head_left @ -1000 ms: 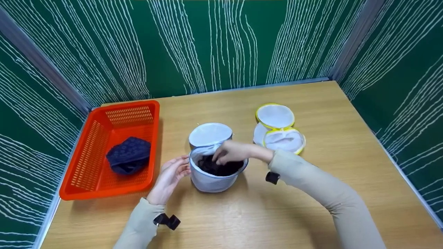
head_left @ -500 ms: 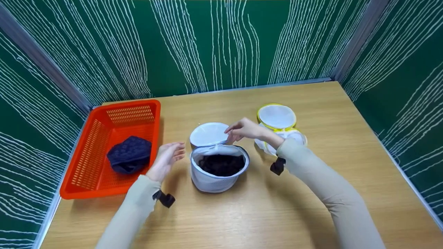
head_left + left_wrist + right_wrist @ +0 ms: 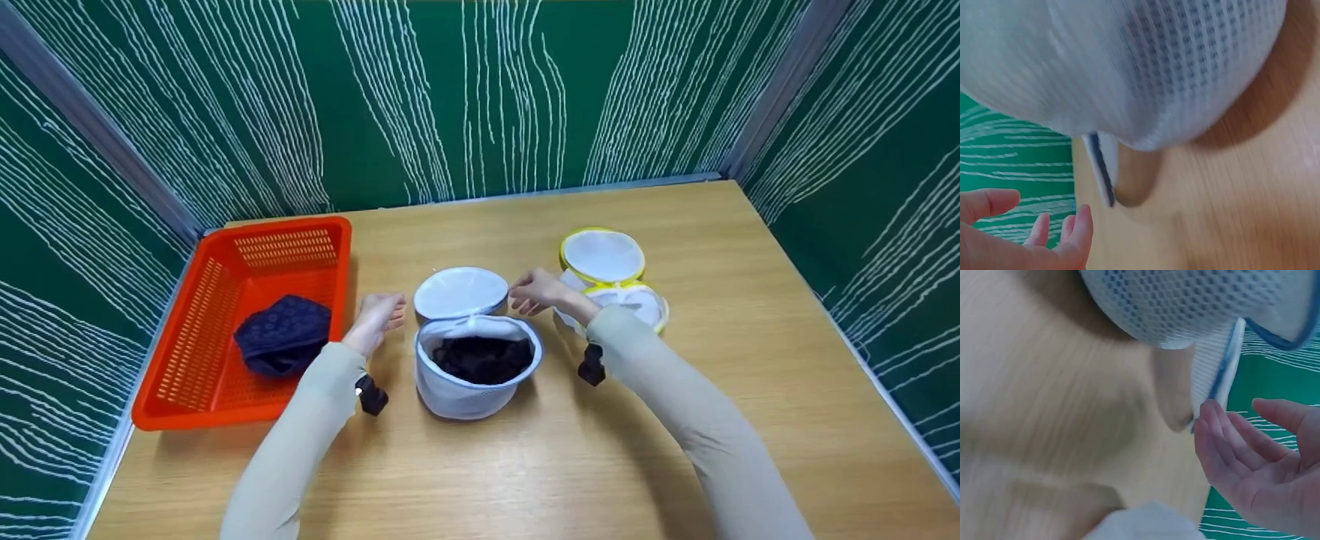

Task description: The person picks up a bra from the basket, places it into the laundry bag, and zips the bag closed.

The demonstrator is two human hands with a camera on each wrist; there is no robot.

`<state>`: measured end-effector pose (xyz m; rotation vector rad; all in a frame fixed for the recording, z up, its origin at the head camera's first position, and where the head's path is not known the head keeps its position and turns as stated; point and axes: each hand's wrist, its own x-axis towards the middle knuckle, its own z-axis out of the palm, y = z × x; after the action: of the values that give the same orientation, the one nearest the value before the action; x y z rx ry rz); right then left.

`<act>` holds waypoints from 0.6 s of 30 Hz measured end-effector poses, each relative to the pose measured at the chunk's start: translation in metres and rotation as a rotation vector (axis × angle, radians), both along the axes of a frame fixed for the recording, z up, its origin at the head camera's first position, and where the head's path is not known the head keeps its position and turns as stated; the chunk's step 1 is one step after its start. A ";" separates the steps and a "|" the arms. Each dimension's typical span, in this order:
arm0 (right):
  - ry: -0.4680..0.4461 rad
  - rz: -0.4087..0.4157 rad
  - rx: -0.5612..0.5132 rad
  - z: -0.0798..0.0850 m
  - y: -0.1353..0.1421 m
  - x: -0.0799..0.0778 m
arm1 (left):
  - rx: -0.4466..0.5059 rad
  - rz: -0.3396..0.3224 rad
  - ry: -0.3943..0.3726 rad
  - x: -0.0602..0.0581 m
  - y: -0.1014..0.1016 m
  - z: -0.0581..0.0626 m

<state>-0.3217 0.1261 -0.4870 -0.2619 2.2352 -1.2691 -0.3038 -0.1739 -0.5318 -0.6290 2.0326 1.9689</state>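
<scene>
A white mesh laundry bag (image 3: 463,397) with blue trim stands upright on the table, its round lid (image 3: 460,292) folded back behind it. Dark cloth (image 3: 484,361) fills the inside. To the left of the lid, my left hand (image 3: 381,315) hovers apart from it; in the left wrist view its loosely bent fingers (image 3: 1081,236) hold nothing. My right hand (image 3: 538,291) is at the lid's right edge, fingertips close to the rim. The right wrist view shows those fingers (image 3: 1230,450) relaxed, the thumb spread away from them and nothing between.
An orange plastic basket (image 3: 169,360) on the left holds a folded navy cloth (image 3: 281,334). Right of the mesh bag lies a smaller white mesh bag (image 3: 637,300) with yellow trim, its lid open, partly behind the right forearm. Green walls with white lines enclose the table (image 3: 480,480).
My right hand has come out of the bag and moved right to the lid's edge. The left hand has let go of the bag's side and moved farther back, beside the lid.
</scene>
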 end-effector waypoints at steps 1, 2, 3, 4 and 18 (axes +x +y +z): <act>-0.017 -0.001 -0.003 -0.017 0.001 -0.009 | -0.007 0.005 0.001 -0.013 -0.007 -0.022; -0.032 -0.001 -0.030 -0.037 0.003 -0.021 | -0.010 0.008 0.000 -0.025 -0.014 -0.043; -0.040 0.000 -0.056 -0.060 0.005 -0.034 | -0.029 0.030 -0.030 -0.033 -0.016 -0.057; -0.049 -0.008 -0.072 -0.080 0.007 -0.045 | -0.033 0.034 -0.028 -0.041 -0.020 -0.073; -0.100 -0.140 -0.136 -0.046 -0.010 -0.007 | 0.119 0.014 -0.049 -0.105 -0.033 -0.205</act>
<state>-0.3286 0.1162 -0.5329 -0.0915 2.1168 -1.4775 -0.4084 -0.2067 -0.7371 -0.6606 1.8719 2.0434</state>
